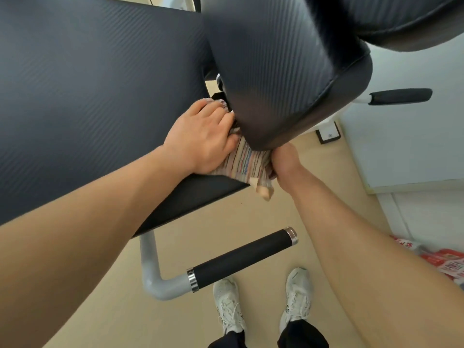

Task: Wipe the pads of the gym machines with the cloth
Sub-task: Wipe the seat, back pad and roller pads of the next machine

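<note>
**gymrat_42:** ok so where's the cloth [244,163] sitting exactly? can't see any tub or bucket holding stuff, only some red-and-white packets [449,262] on the floor at the right edge.

**padwiper:** it's on the near right corner of the big flat dark pad [88,96], tucked into the gap under the lower tip of the angled pad [276,79]. Striped thing, pale with pink and blue lines.

**gymrat_42:** and the hands?

**padwiper:** left hand [204,136] lies flat on top of it, fingers together and pointing into the gap, palm pressing the cloth down on the pad. Right hand [282,163] is at the cloth's right end, closed around a bunched bit of it just below the angled pad's tip. Its fingers are mostly hidden, so how tight the grip is, can't tell.

**gymrat_42:** which way does it run?

**padwiper:** long axis goes roughly from upper left, under the left hand's fingers, down to the lower right, where a corner hangs off the pad edge. Below that there's a grey tube with a black grip [242,259], and white sneakers [263,305] on the beige floor.
</note>
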Motion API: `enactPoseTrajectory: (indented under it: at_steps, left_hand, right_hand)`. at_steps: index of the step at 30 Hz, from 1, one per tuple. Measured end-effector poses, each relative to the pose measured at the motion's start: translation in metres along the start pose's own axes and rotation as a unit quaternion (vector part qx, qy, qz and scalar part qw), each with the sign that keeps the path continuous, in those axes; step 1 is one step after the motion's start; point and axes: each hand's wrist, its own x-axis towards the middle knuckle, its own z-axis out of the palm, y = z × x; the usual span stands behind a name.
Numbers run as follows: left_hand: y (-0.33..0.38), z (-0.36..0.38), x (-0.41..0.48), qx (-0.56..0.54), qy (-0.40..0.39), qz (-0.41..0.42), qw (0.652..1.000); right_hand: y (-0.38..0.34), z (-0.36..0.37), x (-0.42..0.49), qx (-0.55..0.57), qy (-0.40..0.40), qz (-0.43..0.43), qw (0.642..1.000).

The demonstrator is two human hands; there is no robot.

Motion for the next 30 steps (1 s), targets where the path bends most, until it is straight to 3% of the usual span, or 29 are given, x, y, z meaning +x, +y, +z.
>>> enactPoseTrajectory:
  at_steps: [4,6,9,11,13,18,23,30]
  left_hand:
    - [-0.006,-0.003,0.014,0.002,-0.004,0.021,1.0]
    - [-0.009,-0.002,-0.005,-0.007,0.001,0.032,0.999]
    - [-0.019,-0.008,-0.042,-0.005,-0.02,0.028,0.999]
    - [-0.032,-0.011,-0.056,0.002,-0.036,0.012,0.999]
    - [-0.041,-0.011,-0.057,0.005,-0.044,-0.005,0.999]
    - [-0.067,-0.012,-0.026,0.013,-0.026,-0.05,0.998]
    - [-0.107,-0.02,0.013,-0.009,-0.023,-0.123,0.992]
    - [-0.125,-0.027,0.0,-0.066,0.047,-0.153,0.985]
  right_hand:
    - [0.012,0.005,-0.017,-0.009,0.031,-0.012,0.999]
    - [0.022,0.01,-0.044,-0.065,0.071,-0.037,0.995]
    - [0.032,0.025,-0.082,-0.26,0.152,-0.086,0.95]
    - [0.032,0.051,-0.119,-0.371,0.142,-0.124,0.909]
    - [0.027,0.08,-0.148,-0.413,0.108,-0.187,0.885]
    - [-0.017,0.114,-0.117,-0.405,0.073,-0.252,0.876]
    - [-0.066,0.136,-0.059,-0.414,0.097,-0.224,0.877]
    - [-0.123,0.156,-0.004,-0.317,0.116,-0.17,0.926]
